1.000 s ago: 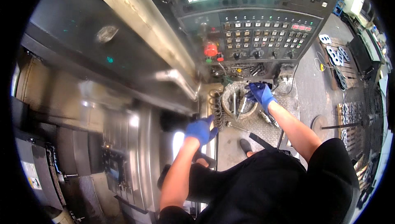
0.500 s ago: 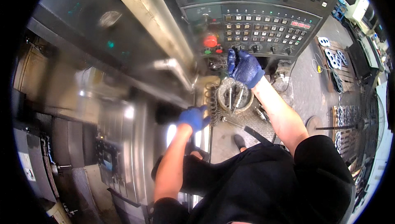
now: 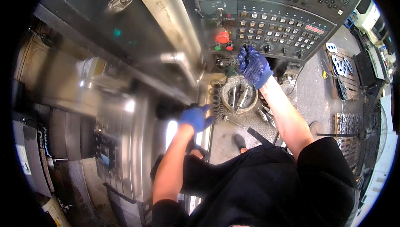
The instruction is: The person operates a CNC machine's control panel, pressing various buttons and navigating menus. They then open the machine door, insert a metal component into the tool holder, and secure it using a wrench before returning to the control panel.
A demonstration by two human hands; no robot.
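My right hand (image 3: 255, 68), in a blue coated glove, reaches up to the lower edge of a black control panel (image 3: 287, 16). Its fingers close round a rotary knob (image 3: 246, 45), mostly hidden by the fingertips, below the rows of square buttons. A red emergency stop button (image 3: 222, 36) sits left of the knob, above a small green button (image 3: 217, 47) and a small red button (image 3: 229, 47). My left hand (image 3: 194, 118), also in a blue glove, is lower, beside a black coiled hose (image 3: 216, 102). Its thumb and a finger stand apart, and nothing shows between them.
A round tub (image 3: 227, 104) holding metal tools stands below the panel, with metal toolholders (image 3: 266, 114) beside it. A large machine door (image 3: 104, 23) and metal housing fill the left. At right, flat metal parts (image 3: 337, 65) lie on a pallet near a fan (image 3: 366, 133).
The view has shifted, so the panel appears farther right and slightly lower. My right hand stays at the knob, and my left hand stays beside the coiled hose.
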